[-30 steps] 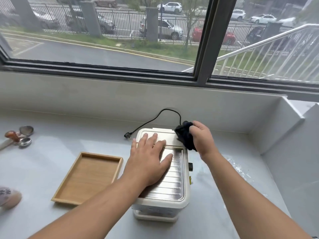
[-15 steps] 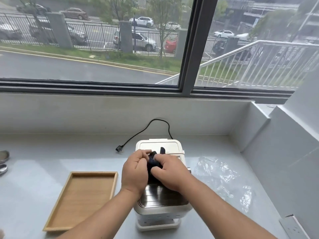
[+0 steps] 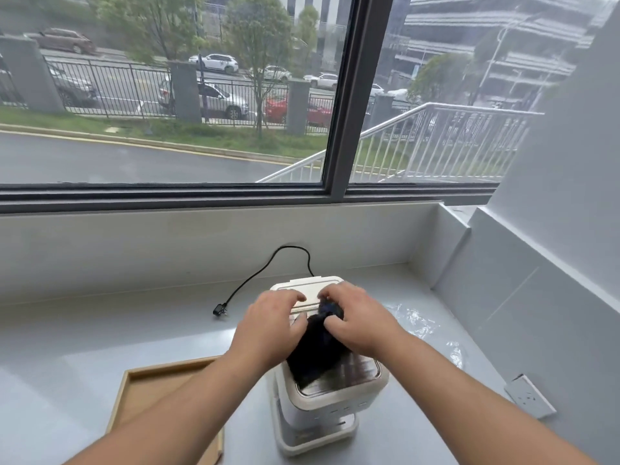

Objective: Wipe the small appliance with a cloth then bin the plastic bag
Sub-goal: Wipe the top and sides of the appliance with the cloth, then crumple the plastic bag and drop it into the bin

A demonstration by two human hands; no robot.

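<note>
A small white appliance (image 3: 320, 414) with a shiny metal top stands on the grey counter, low in the middle of the head view. A dark cloth (image 3: 317, 352) lies spread over its top. My left hand (image 3: 268, 330) grips the cloth's left side. My right hand (image 3: 359, 320) pinches its far right end. Both hands rest on top of the appliance. A clear crumpled plastic bag (image 3: 422, 327) lies on the counter to the right of the appliance, apart from both hands.
A wooden tray (image 3: 151, 397) lies left of the appliance, partly under my left forearm. The appliance's black cord and plug (image 3: 219, 310) trail to the back left. A white wall socket (image 3: 530, 396) sits low on the right wall. A window ledge runs behind the counter.
One second ago my left hand lay flat on the lid with the cloth bunched in my right. Now both hands hold the cloth, spread out over the metal top.
</note>
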